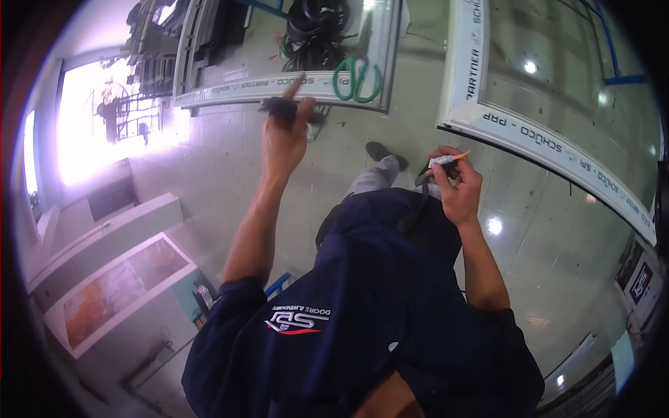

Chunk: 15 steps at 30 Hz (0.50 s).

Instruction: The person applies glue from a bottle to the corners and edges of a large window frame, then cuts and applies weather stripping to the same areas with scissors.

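My left hand (284, 143) is raised near the lower edge of a white window frame (244, 87) wrapped in printed film. It grips a dark, blurred object (282, 109), with one finger pointing out. My right hand (460, 191), lower and to the right, pinches a small white item (442, 161) with an orange pointed tip (463, 155). Near this hand is the corner of a second film-wrapped frame (543, 139), not touched by it. Green loops (357, 80) hang over the first frame's bottom bar.
Coiled black material (313, 24) lies inside the first frame. Blue bars (617, 79) show behind the second frame. A framed picture (122, 292) is at the lower left, and a bright window (104, 115) above it. My shoes (387, 155) stand on the shiny tiled floor.
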Each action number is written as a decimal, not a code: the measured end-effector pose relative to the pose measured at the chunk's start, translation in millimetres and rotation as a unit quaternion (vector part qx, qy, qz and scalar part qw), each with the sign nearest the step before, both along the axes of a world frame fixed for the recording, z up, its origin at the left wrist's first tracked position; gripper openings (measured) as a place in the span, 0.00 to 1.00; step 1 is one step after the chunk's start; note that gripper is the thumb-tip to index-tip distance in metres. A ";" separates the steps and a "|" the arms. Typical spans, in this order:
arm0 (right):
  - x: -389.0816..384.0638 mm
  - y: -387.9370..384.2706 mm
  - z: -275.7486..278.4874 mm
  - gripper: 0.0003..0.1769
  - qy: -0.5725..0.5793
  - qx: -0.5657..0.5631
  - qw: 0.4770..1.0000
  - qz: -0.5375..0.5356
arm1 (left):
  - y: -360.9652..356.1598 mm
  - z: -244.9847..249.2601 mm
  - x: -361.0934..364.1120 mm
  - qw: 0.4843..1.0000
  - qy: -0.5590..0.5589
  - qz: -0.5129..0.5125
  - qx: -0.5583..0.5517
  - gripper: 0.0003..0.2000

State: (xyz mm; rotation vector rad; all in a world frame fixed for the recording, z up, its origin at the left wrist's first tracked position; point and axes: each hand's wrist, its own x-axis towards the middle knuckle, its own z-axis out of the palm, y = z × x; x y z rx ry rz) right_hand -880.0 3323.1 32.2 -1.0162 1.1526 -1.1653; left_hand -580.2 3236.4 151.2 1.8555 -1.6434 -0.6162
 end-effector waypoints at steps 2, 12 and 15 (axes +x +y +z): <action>4.3 -4.2 0.5 0.17 -0.006 0.013 1.000 0.012 | 35.1 12.5 4.2 0.937 0.272 0.099 0.195 0.26; 20.0 -45.0 27.3 0.17 -0.011 -0.021 0.997 0.076 | 75.3 69.4 -2.8 0.849 0.511 -0.078 0.105 0.42; 22.3 -57.7 34.4 0.18 -0.011 -0.044 0.996 0.075 | 79.6 84.5 -6.2 0.867 0.471 -0.143 0.083 0.42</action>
